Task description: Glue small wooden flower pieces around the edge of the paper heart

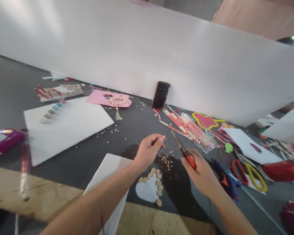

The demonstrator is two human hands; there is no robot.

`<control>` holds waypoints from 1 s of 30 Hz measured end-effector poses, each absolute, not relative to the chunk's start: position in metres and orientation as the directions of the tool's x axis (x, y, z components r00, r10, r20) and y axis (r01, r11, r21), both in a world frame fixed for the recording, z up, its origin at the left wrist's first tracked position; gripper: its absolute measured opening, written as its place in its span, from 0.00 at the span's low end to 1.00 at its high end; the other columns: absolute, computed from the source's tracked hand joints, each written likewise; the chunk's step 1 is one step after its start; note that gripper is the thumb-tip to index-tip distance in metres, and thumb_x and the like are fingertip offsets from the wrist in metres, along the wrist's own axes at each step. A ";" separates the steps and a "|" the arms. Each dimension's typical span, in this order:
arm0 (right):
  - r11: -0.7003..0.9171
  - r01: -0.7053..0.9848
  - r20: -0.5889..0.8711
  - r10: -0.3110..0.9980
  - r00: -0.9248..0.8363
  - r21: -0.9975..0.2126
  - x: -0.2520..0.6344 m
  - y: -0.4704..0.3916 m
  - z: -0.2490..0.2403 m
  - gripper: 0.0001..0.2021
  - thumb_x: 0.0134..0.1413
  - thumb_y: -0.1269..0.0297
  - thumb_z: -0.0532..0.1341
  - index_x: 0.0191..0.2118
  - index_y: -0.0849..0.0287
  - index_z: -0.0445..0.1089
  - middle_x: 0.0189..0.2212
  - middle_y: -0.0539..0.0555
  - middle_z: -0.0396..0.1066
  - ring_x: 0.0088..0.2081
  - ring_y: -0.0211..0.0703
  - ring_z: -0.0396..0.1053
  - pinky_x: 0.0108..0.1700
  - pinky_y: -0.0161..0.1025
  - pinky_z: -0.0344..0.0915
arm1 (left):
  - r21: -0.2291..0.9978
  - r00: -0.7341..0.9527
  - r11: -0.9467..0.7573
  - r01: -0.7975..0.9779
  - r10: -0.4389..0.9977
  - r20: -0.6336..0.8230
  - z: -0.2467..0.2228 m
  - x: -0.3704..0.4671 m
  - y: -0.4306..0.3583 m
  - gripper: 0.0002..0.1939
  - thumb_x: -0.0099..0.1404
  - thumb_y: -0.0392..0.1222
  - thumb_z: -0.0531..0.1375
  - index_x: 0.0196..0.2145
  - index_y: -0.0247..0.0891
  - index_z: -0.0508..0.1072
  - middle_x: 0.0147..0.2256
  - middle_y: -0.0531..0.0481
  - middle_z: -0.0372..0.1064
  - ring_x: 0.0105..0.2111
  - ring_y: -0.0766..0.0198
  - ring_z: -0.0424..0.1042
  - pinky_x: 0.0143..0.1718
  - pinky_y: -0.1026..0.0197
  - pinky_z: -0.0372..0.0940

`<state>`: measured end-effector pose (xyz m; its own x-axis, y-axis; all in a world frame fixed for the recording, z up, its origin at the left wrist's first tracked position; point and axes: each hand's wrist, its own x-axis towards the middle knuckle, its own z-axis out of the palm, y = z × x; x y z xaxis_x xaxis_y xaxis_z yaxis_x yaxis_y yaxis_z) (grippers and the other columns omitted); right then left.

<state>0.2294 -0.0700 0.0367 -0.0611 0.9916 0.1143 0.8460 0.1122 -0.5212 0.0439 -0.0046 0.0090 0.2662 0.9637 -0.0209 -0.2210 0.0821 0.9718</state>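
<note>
My left hand [150, 147] is closed in a pinch on a short, pale piece of wooden stick [164, 136] at the fingertips. To its right, my right hand [198, 171] grips red-handled shears [186, 152], their blades pointing up and left toward the stick piece, apart from it. Under the hands a pile of small cut stick pieces [167, 162] lies on the dark table. Just below is a white paper shape [147, 190], its upper and right edges lined with clusters of small round wooden pieces [159, 186].
A phone [161, 94] leans on the white partition [137, 49]. Chopsticks [183, 125] in red-marked wrappers lie right of centre. A blue glue gun [226, 178] and scissors [256, 178] sit near my right arm. White boards [68, 130] and a beaded heart with tassel [117, 101] are leftward.
</note>
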 end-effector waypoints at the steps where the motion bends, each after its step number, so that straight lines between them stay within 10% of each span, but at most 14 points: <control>1: 0.126 0.852 0.167 0.985 -0.046 -0.508 0.232 -0.074 0.033 0.15 0.60 0.57 0.50 0.44 0.59 0.68 0.37 0.56 0.66 0.39 0.44 0.68 0.44 0.40 0.65 | 0.967 0.277 0.099 -0.236 0.960 -0.031 0.008 0.044 -0.004 0.13 0.63 0.48 0.56 0.36 0.34 0.71 0.25 0.54 0.65 0.18 0.75 0.51 0.20 0.68 0.48; 9: 0.138 0.924 0.297 0.954 -0.028 -0.356 0.244 -0.086 0.005 0.20 0.63 0.59 0.50 0.57 0.60 0.58 0.40 0.57 0.66 0.37 0.43 0.71 0.38 0.39 0.69 | 0.961 0.325 0.151 -0.232 0.943 -0.070 0.005 0.044 -0.006 0.12 0.63 0.47 0.57 0.38 0.34 0.70 0.26 0.53 0.65 0.19 0.76 0.50 0.21 0.68 0.48; 30: 0.206 0.967 0.501 0.859 -0.104 -0.153 0.238 -0.098 0.010 0.16 0.63 0.61 0.52 0.50 0.62 0.68 0.33 0.55 0.75 0.33 0.42 0.73 0.33 0.36 0.67 | 0.973 0.397 0.193 -0.123 0.909 -0.130 0.005 0.050 -0.017 0.12 0.64 0.47 0.57 0.37 0.34 0.70 0.27 0.51 0.69 0.19 0.75 0.51 0.20 0.67 0.47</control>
<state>0.2385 -0.0979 0.0095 -0.1035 0.8591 0.5012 0.9666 0.2057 -0.1529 0.0501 -0.0166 0.0046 0.3966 0.9087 -0.1302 -0.1229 0.1931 0.9735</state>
